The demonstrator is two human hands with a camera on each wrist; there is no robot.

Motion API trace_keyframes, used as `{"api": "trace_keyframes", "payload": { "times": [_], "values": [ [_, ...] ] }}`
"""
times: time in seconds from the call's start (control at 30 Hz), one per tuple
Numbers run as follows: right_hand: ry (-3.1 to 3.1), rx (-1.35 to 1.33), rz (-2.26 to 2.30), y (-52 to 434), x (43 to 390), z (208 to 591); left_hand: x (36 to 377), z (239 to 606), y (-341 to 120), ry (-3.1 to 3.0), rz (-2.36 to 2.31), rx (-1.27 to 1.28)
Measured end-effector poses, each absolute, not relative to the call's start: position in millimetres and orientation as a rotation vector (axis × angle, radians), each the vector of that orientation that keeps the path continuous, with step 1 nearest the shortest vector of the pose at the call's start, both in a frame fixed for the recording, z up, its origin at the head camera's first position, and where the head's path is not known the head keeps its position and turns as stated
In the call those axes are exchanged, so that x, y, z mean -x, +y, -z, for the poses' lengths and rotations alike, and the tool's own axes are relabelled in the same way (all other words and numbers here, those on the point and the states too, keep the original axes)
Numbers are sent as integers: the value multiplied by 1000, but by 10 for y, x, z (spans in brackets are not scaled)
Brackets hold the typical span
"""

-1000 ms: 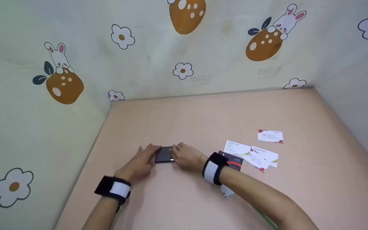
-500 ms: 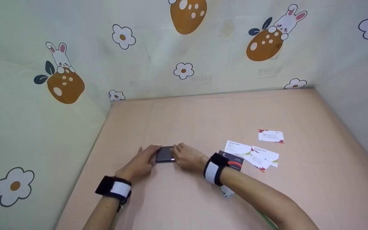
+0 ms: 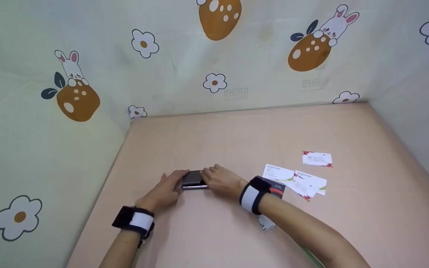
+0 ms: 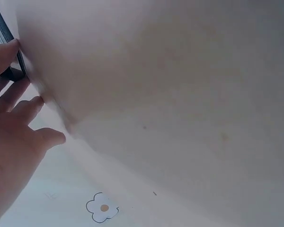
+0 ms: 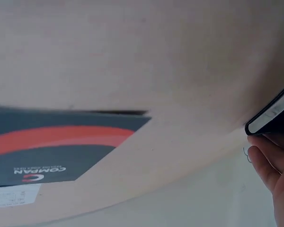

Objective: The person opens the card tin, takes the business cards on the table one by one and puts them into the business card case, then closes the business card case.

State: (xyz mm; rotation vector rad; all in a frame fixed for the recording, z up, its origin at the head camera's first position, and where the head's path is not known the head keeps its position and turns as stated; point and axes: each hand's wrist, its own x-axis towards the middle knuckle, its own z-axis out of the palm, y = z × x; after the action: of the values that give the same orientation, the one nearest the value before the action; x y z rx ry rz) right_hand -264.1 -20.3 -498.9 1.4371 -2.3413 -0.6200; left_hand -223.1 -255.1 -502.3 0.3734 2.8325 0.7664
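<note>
A flat black card case with a silvery edge lies on the table between both hands in the head view. My left hand holds its left side, thumb in front and fingers behind. At the right end, my right hand grips the case with curled fingers, which cover that end. In the left wrist view, the thumb and fingers of the left hand pinch a corner of the case. The right wrist view shows the case at the right edge, its pale metal side visible, with the right fingers against it.
To the right lie several business cards: white overlapping ones, a lone white card with red corners, and a black one with a red stripe, partly under the right wrist. A patterned cloth wall borders the table.
The front of the black case now shows a bright silvery strip below its dark top, as if the top has tilted up. The right hand has shifted slightly up and right.
</note>
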Motion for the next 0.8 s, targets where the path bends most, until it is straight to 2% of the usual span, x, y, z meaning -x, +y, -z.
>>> {"api": "trace_keyframes", "payload": {
  "times": [0.43,0.8],
  "values": [
    [-2492,-1403,308,-196,2685,4997,2311,5006,-2542,2785,-841,-365],
    [-2666,-1378,-187,-140,2736,4969,2392,4994,-2506,2721,-1072,-408]
  ]
}}
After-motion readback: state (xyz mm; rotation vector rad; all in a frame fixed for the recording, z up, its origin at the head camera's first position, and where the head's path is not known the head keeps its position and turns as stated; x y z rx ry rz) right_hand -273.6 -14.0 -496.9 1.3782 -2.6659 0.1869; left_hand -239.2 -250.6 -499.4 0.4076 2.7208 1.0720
